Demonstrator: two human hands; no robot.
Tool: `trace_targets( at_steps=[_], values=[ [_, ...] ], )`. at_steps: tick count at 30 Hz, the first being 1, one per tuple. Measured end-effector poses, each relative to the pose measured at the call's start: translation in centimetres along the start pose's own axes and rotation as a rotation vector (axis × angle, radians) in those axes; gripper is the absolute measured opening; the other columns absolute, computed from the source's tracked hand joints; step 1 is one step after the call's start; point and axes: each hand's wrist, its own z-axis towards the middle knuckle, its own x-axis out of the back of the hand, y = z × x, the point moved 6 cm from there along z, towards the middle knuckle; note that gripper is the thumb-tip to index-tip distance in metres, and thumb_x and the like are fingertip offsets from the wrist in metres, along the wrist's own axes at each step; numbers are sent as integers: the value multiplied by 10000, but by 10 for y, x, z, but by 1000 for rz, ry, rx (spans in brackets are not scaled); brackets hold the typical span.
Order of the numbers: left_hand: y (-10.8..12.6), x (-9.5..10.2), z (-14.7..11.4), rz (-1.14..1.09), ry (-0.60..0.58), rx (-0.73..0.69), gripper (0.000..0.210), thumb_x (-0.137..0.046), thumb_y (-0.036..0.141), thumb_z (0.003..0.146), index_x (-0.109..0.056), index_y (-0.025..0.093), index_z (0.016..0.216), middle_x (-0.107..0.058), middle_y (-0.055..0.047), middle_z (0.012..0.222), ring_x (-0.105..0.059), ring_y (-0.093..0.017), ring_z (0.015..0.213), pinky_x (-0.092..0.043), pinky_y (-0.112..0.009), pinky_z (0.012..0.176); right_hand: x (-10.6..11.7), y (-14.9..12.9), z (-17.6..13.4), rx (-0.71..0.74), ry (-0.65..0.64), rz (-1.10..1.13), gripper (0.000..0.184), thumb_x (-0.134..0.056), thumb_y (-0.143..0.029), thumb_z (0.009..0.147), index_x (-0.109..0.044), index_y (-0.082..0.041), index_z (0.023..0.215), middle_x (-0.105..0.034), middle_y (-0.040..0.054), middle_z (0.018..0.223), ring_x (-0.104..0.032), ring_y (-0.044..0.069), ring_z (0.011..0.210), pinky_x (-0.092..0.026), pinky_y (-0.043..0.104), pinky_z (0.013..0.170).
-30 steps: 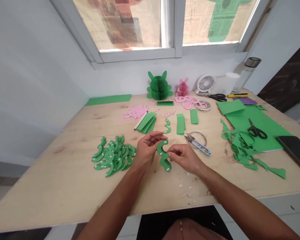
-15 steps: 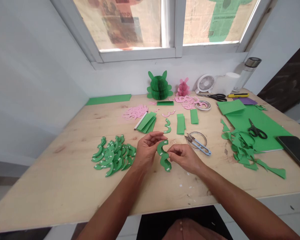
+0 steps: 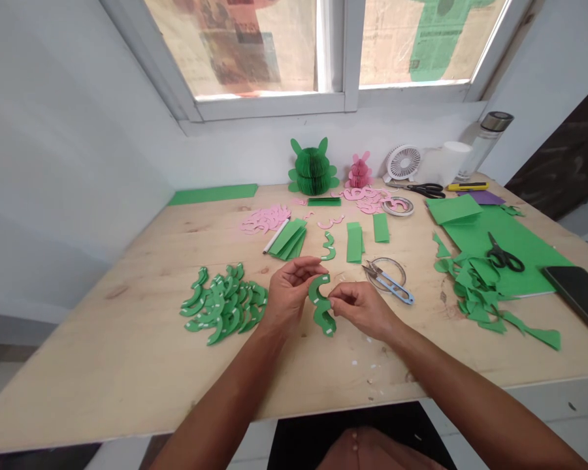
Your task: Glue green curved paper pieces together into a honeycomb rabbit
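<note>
Wide pale wooden table (image 3: 127, 372), carrying paper pieces in several groups.
On its left part lies a pile of curved green paper pieces (image 3: 220, 310), and farther back are thin curved pink paper cut-outs (image 3: 270, 218). At the back stand a round green honeycomb paper figure (image 3: 312, 173), a smaller pink honeycomb paper figure (image 3: 359, 174) and a small round white fan (image 3: 403, 162). On the right lies a large green paper sheet (image 3: 532, 258), with irregular green paper scraps (image 3: 474, 294) partly over it.

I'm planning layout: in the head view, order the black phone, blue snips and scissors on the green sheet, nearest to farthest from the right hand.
From the right hand:
1. Blue snips, just right of it.
2. Scissors, farther right, on the green sheet.
3. Black phone, far right.
</note>
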Motion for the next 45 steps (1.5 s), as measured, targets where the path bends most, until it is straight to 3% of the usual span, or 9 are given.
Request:
trace_targets(
  at_steps=[13, 20, 25, 35, 40, 45],
  values=[
    [-3, 0, 2, -79, -39, 30, 297, -751, 198, 636, -685, 168, 924, -719, -55, 842, -650, -139, 754, -488, -242, 702, 6, 2, 5, -11, 19, 82, 148, -563, -254, 745, -606, -145, 654, -583, -9, 562, -480, 89, 505, -343, 209, 486],
    [-6, 2, 2, -60, -40, 118, 302, -697, 299, 702, -669, 142, 959, -709, -76, 862, -645, -145, 700, -494, -260, 651, 9, 1, 6, -20, 50, 92, 184, -565, -279, 742, -590, -147, 617, -559, -18, 535, -436, 78, 473, -310, 207, 463],
    [-9, 0, 2, -36, -82, 180, 350, -698, 320, 693, -645, 141, 989, -686, -46, 740, -613, -125, 601, -474, -233, 556, 15, -1, 6, -5, 108, 128, 194, -560, -269, 742, -578, -154, 587, -554, -20, 537, -454, 81, 490, -336, 210, 487],
    [-20, -8, -5, -46, -278, 331, 217, -703, 299, 705, -628, 124, 809, -650, -34, 706, -607, -121, 592, -478, -221, 515, 21, 5, 7, -37, 149, 280, 211, -621, -350, 758, -622, -162, 664, -566, -28, 535, -443, 76, 474, -338, 210, 476],
    [-22, -10, -7, -28, -316, 378, 217, -719, 302, 691, -610, 125, 755, -647, -28, 672, -620, -131, 598, -495, -239, 562, 20, 7, 7, -48, 132, 302, 214, -628, -358, 759, -632, -157, 685, -580, -25, 553, -453, 73, 484, -350, 208, 487],
    [-22, -9, -7, -27, -278, 354, 218, -745, 279, 655, -609, 126, 730, -640, -13, 639, -599, -113, 561, -501, -239, 567, 19, 6, 6, -53, 121, 303, 240, -619, -377, 762, -626, -156, 670, -583, -19, 555, -459, 74, 488, -360, 211, 495]
  ],
)
